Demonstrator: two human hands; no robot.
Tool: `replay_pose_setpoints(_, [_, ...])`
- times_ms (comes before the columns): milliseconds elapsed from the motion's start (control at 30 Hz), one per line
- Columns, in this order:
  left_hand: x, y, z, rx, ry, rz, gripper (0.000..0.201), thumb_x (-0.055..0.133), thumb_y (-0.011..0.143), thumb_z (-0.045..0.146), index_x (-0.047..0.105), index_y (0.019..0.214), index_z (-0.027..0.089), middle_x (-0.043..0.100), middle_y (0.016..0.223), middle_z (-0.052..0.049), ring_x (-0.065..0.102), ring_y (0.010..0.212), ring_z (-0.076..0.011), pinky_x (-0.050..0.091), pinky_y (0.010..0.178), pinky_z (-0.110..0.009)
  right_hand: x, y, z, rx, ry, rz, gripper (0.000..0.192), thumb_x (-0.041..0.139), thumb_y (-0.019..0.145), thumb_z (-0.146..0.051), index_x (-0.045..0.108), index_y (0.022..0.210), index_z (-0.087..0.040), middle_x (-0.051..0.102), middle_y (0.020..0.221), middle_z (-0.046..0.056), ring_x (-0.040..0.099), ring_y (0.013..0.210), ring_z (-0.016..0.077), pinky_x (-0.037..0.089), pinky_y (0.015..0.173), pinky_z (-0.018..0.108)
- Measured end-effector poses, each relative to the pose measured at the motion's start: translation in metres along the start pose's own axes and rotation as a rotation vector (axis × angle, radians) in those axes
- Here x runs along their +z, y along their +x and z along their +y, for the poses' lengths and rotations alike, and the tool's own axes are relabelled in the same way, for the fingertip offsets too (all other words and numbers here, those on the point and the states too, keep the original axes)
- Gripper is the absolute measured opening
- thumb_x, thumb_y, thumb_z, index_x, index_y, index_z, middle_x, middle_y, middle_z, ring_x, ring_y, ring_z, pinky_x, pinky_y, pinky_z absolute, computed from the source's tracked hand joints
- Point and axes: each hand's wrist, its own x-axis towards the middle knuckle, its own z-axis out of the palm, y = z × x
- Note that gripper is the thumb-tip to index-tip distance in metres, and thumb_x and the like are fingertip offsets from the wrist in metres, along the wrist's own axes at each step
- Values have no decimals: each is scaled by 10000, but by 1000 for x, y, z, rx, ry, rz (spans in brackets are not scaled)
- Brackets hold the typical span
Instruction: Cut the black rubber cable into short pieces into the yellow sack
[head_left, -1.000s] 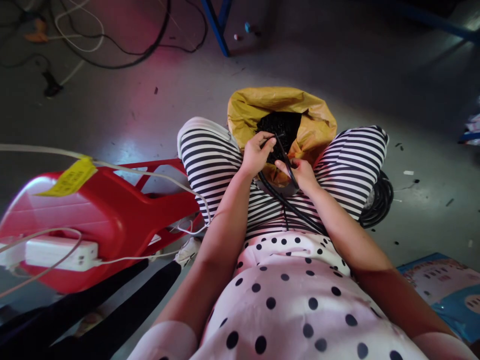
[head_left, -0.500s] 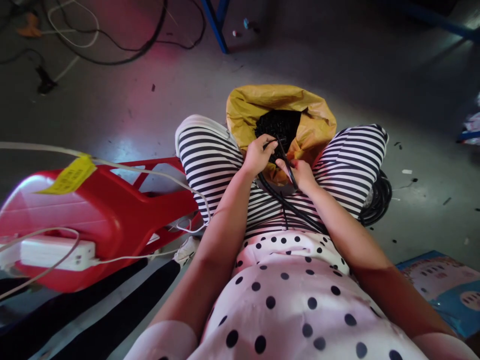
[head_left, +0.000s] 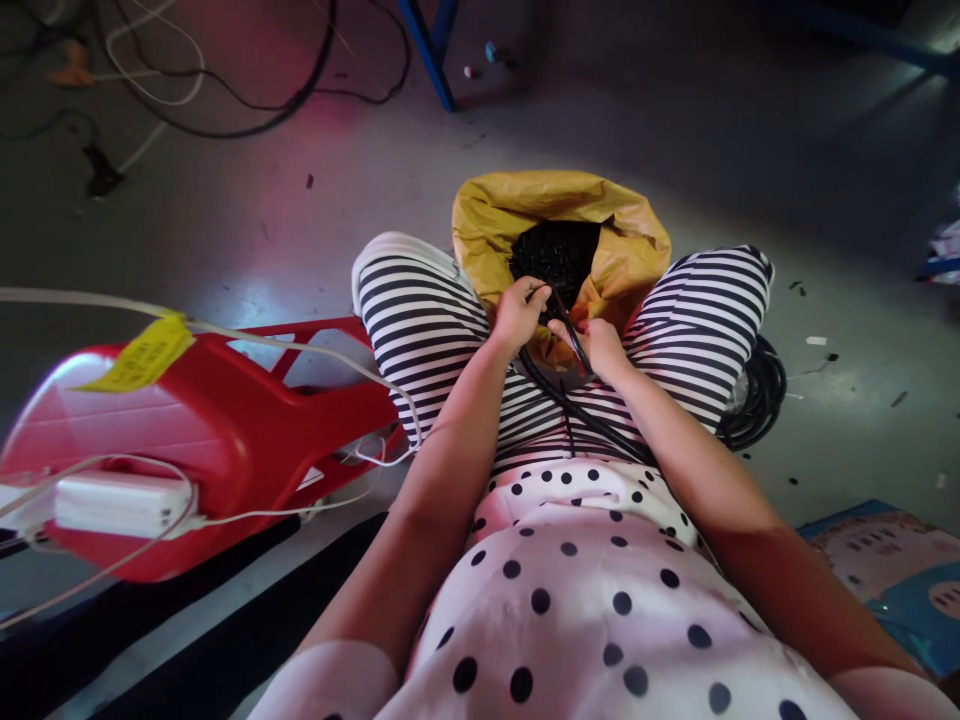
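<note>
Grey floor [head_left: 750, 170], littered with small scraps, spreads dimly around me, with a pinkish glow at upper left. Both my hands are closed on a black cable [head_left: 600, 428]: my left hand [head_left: 519, 315] pinches it between thumb and fingertips, and my right hand [head_left: 606, 350] grips it just below. They meet over the near edge of a yellow bag [head_left: 555, 185] with dark pieces [head_left: 551, 250] inside. From there the cable curves back across my striped trousers [head_left: 420, 310]. Beside my right knee lies a black coil [head_left: 757, 400]; to my left is a red stool [head_left: 300, 410] bearing a white power strip [head_left: 120, 503].

Over the last second my left hand has sunk slightly toward me, and the stretch between my hands now looks reddish where it was plain black. I read that as working the same section, with little progress yet.

Whether the red is a wire or just light, I can't tell. My right fingertips are mostly hidden, the cable disappears by my right forearm, and the dark pieces blur together.
</note>
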Motion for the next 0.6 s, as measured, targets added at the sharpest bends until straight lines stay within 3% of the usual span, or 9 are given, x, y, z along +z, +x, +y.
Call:
replay_pose_setpoints(400, [4, 3, -13, -128, 13, 4, 201, 643, 958, 108, 634, 774, 186, 562, 619, 30, 500, 605, -125, 401, 642, -236, 2, 5, 2, 45, -76, -69, 681, 629, 916, -836, 532, 599, -240, 592, 514, 106, 718, 653, 290, 518, 644, 333])
replay_pose_setpoints(600, [2, 3, -14, -149, -37, -18, 193, 638, 966, 106, 633, 791, 186, 565, 636, 31, 482, 593, -117, 407, 651, -235, 5, 9, 7, 50, -49, -50, 696, 682, 848, -868, 554, 592, -234, 575, 505, 81, 694, 609, 266, 506, 625, 321])
